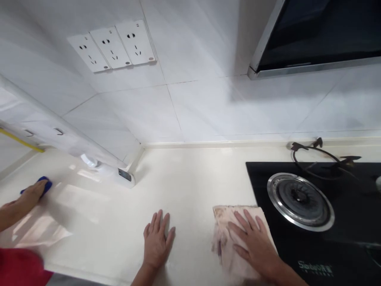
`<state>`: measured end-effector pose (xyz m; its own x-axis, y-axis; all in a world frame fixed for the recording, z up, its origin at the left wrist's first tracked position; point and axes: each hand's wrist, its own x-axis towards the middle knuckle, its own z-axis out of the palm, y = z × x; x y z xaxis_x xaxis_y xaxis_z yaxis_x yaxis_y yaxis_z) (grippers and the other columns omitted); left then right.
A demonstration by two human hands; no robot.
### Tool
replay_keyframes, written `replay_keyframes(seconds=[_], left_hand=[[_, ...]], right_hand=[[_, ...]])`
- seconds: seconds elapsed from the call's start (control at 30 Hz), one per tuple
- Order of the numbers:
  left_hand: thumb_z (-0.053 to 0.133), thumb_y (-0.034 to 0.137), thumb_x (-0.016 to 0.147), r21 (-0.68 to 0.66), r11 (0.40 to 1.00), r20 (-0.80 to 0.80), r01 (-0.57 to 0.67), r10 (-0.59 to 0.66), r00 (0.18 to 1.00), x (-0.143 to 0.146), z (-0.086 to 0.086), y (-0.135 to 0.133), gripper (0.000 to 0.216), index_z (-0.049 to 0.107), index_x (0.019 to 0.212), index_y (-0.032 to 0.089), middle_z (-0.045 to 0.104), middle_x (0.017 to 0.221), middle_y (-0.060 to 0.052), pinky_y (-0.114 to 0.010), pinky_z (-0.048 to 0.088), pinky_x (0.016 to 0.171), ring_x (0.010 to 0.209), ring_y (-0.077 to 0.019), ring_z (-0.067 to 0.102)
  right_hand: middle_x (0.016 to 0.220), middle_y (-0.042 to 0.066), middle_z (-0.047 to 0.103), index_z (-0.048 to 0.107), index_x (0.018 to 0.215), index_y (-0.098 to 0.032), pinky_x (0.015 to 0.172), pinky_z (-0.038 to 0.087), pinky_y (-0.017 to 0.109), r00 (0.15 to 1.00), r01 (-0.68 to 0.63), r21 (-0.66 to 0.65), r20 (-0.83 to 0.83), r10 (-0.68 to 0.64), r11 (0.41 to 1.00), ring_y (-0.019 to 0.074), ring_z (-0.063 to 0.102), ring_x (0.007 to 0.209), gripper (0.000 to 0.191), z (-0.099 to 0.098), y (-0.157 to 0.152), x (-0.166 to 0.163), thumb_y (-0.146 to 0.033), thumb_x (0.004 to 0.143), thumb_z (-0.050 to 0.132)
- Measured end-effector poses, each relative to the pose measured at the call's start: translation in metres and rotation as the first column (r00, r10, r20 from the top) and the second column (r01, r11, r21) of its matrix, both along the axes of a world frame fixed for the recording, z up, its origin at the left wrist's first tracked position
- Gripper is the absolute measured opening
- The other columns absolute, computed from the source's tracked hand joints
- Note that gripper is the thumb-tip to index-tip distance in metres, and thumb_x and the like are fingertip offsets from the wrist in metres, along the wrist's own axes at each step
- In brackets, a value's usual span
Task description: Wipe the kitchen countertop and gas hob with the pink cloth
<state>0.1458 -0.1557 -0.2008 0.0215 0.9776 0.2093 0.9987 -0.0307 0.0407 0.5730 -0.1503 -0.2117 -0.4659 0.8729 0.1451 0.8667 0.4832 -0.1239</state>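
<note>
My left hand lies flat on the white countertop, its fingers stretched and a little apart, holding nothing. To its right, my right hand rests with spread fingers on a pale pink, brown-stained cloth. It presses the cloth down without its fingers wrapping round it. The cloth is folded at the top and crumpled on its left side. Its right edge meets the black gas stove, and part of it is hidden under my hand.
A round burner sits in the stove, with a black pot stand loose behind it. A dark range hood juts from the wall above. At far left another person's hand holds a blue cloth. Wall sockets are above.
</note>
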Motion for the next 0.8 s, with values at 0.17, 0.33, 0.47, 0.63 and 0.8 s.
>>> replay_keyframes(seconds=[0.17,0.33,0.47,0.63,0.8], left_hand=[[0.049,0.045,0.101,0.006,1.0,0.004,0.004,-0.004,1.0,0.0,0.001,0.0,0.051,0.053,0.149,0.027,0.045,0.164,-0.01,-0.054,0.035,0.117,0.154,-0.0311,0.038],[0.049,0.045,0.101,-0.015,1.0,0.011,-0.006,0.006,1.0,0.002,0.003,0.0,0.051,0.054,0.148,0.026,0.045,0.164,-0.012,-0.056,0.035,0.116,0.153,-0.0324,0.039],[0.048,0.046,0.101,-0.014,1.0,0.001,-0.011,0.011,1.0,0.004,0.004,-0.001,0.05,0.055,0.147,0.026,0.046,0.164,-0.011,-0.055,0.036,0.116,0.152,-0.0319,0.04],[0.049,0.046,0.101,-0.008,1.0,0.005,-0.011,0.011,1.0,0.004,0.003,-0.001,0.051,0.056,0.147,0.027,0.047,0.163,-0.012,-0.056,0.036,0.116,0.152,-0.0319,0.041],[0.051,0.046,0.1,-0.01,1.0,0.025,-0.025,0.025,0.999,0.005,0.002,-0.001,0.05,0.057,0.146,0.028,0.048,0.162,-0.011,-0.055,0.036,0.116,0.151,-0.0316,0.041]], right_hand=[[0.169,0.002,0.036,0.05,0.152,-0.044,0.122,0.016,0.067,0.989,0.144,-0.125,0.04,-0.14,0.982,0.0379,0.022,0.157,0.056,0.015,0.076,-0.001,-0.063,0.1,0.042],[0.172,0.002,0.029,0.046,0.156,-0.039,0.125,0.011,0.063,0.961,0.273,-0.206,0.113,-0.254,0.94,0.0356,0.016,0.159,0.06,0.03,0.168,-0.001,-0.063,0.102,0.035],[0.174,0.002,0.022,0.041,0.158,-0.037,0.126,0.009,0.062,0.94,0.338,-0.234,0.132,-0.314,0.911,0.0347,0.012,0.16,0.062,0.036,0.233,-0.005,-0.062,0.103,0.03],[0.176,0.005,0.015,0.037,0.161,-0.033,0.125,0.007,0.064,0.916,0.4,-0.246,0.147,-0.374,0.883,0.0377,0.007,0.161,0.064,0.037,0.257,-0.013,-0.06,0.104,0.024],[0.175,0.005,0.017,0.037,0.161,-0.033,0.126,0.004,0.063,0.92,0.388,-0.201,0.145,-0.364,0.899,0.0377,0.007,0.161,0.063,0.028,0.196,-0.023,-0.059,0.105,0.026]])
